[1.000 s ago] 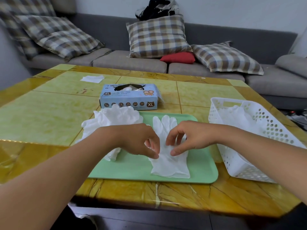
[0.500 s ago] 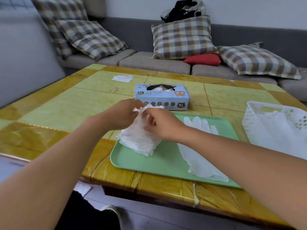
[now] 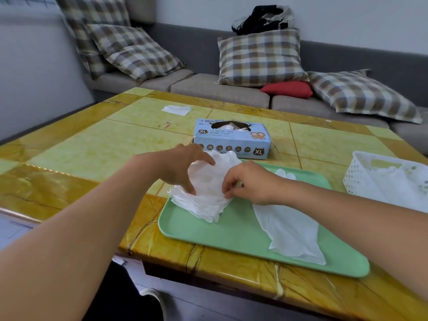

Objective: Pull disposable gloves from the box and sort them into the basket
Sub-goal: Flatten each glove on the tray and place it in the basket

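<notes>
basket (image 3: pixel 361 179) cut off at right edge; box (image 3: pixel 231 140) print unreadable

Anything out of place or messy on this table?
A loose white sheet lies alone at the table's far side, away from everything. The glove pile overhangs the green tray's left edge. Box and basket stand upright.
</notes>
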{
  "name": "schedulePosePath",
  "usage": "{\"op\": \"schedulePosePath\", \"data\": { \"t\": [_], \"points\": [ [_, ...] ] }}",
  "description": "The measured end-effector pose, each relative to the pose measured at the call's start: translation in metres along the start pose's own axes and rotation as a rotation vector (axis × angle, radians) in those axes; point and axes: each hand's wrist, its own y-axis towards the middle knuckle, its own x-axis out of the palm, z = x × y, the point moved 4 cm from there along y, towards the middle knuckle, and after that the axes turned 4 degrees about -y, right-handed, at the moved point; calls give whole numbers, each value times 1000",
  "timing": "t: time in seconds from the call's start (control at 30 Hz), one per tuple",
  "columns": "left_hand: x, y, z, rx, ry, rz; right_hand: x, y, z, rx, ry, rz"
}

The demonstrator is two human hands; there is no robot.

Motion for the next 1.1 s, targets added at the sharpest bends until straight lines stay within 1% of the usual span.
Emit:
{"op": "schedulePosePath", "data": {
  "t": [0.1,0.17,0.23,0.27,0.3,0.33,0.4,0.43,0.5,0.53,0.6,0.63,0.67,0.7,0.77,0.8,0.83,0.93,1.0,1.07,1.1],
  "points": [
    [3,1,1,-20,1,-6,-10,-22,1,-61,-37,-75],
    [4,2,2,-26,13,-22,-20,-38,7,-67,-24,-135],
    [5,4,2,-34,20,-41,-31,-56,15,-49,70,-211],
    [4,4,2,-39,24,-38,-36,-64,20,-28,188,-240],
    [2,4,5,-42,42,-31,-41,-73,25,3,357,-245],
    [0,3,8,-45,67,-11,-45,-81,28,37,556,-222],
    [-8,0,22,-13,90,67,-55,-90,35,118,931,-108],
    [-11,-2,34,29,44,112,-60,-94,38,147,1070,-40],
    [-14,-5,63,143,-191,157,-72,-100,46,174,1261,93],
    [-11,-5,77,200,-347,138,-77,-101,50,185,1333,144],
    [2,-4,103,292,-645,44,-82,-102,56,214,1436,189],
    [8,-3,116,320,-754,23,-82,-103,61,242,1464,201],
    [12,0,125,329,-841,49,-79,-104,63,269,1492,191],
    [15,3,135,331,-927,106,-77,-107,66,291,1516,179],
    [12,9,142,328,-1024,284,-74,-109,68,301,1532,143],
    [8,13,143,330,-1029,348,-73,-109,69,301,1528,127],
    [4,16,147,334,-1028,375,-74,-113,72,305,1532,115],
    [-8,17,144,319,-997,376,-70,-115,77,384,1473,49],
    [-15,17,144,224,-910,406,-68,-119,80,454,1349,-1],
    [-21,16,143,115,-928,459,-72,-121,81,471,1189,-13],
    [-25,16,144,77,-951,481,-76,-121,80,440,1087,10]
  ]
}}
